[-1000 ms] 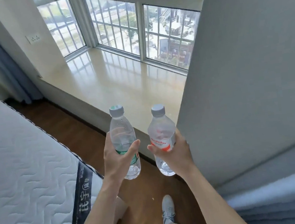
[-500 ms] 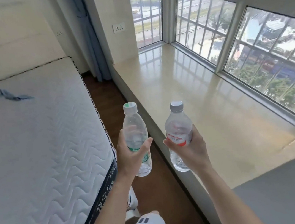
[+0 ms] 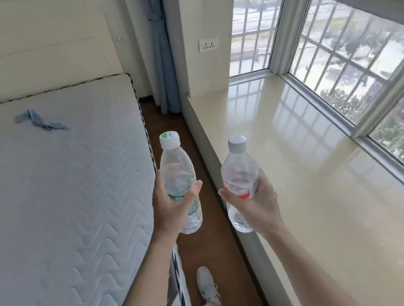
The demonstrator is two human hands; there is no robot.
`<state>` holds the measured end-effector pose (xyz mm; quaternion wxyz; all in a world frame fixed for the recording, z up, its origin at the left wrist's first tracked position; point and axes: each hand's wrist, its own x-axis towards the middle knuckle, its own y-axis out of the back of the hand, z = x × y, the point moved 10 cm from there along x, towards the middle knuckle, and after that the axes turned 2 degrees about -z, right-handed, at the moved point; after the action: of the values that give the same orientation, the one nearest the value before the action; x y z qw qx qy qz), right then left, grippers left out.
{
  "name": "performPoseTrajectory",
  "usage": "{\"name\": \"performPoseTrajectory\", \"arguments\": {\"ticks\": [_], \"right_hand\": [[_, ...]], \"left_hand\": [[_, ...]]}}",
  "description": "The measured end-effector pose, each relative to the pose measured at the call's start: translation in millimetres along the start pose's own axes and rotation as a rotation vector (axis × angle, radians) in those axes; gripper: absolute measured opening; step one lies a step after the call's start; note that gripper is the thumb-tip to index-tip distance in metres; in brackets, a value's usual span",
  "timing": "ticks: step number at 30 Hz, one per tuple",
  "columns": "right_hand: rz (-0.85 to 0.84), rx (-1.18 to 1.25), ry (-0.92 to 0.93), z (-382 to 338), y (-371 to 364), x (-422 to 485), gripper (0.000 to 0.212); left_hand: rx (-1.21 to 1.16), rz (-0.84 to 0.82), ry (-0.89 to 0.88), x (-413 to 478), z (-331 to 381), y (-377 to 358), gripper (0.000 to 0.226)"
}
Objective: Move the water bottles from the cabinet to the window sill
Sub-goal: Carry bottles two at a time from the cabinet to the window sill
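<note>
Head view. A green-label bottle [image 3: 181,186] is held upright in the left hand [image 3: 171,211], the fingers wrapped round its lower middle and the thumb pressed across the label; cap and shoulders stand clear above the hand, the base just below it. A red-label bottle [image 3: 240,182] is gripped likewise in the right hand [image 3: 255,203], thumb across the label, the fingers closed round the far side (mostly hidden, so their spacing cannot be told). Both bottles are of clear ribbed plastic; one cap is white with green, the other grey. The left bottle is carried over the wooden floor [image 3: 206,231]; the right one hangs at the near edge of the glossy beige window sill [image 3: 311,164], apparently not touching it. Both forearms are extended forward, wrists level. A quilted white mattress [image 3: 57,208] lies to the left.
</note>
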<state>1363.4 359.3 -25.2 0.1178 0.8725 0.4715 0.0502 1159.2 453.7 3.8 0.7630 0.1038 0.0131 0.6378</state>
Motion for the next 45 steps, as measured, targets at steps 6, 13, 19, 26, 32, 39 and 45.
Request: {"name": "performPoseTrajectory", "arguments": {"ticks": [6, 13, 19, 26, 32, 39, 45], "right_hand": [[-0.014, 0.039, 0.006, -29.9, -59.1, 126.9, 0.053], [-0.029, 0.044, 0.033, -51.0, -106.5, 237.9, 0.051], [-0.050, 0.031, 0.032, -53.2, -144.3, 335.5, 0.057], [-0.083, 0.064, 0.086, -66.1, -179.1, 482.7, 0.048], [-0.071, 0.082, 0.077, -81.0, -181.6, 623.9, 0.048], [0.005, 0.106, 0.035, -76.3, -147.9, 724.7, 0.049], [0.222, 0.108, -0.056, -44.1, -80.1, 762.1, 0.046]], "left_hand": [[0.003, 0.013, 0.004, 137.2, -11.6, 15.2, 0.057], [-0.008, 0.038, 0.003, 259.9, -23.2, 22.8, 0.059], [-0.021, 0.065, 0.016, 348.5, -41.3, 21.4, 0.056], [-0.033, 0.067, -0.021, 488.3, -46.5, -10.6, 0.057], [0.008, 0.017, -0.034, 625.5, -42.3, -62.4, 0.056], [0.017, -0.111, -0.015, 729.1, -42.6, -142.6, 0.051], [-0.018, -0.361, -0.040, 779.9, -39.6, -243.2, 0.053]]}}
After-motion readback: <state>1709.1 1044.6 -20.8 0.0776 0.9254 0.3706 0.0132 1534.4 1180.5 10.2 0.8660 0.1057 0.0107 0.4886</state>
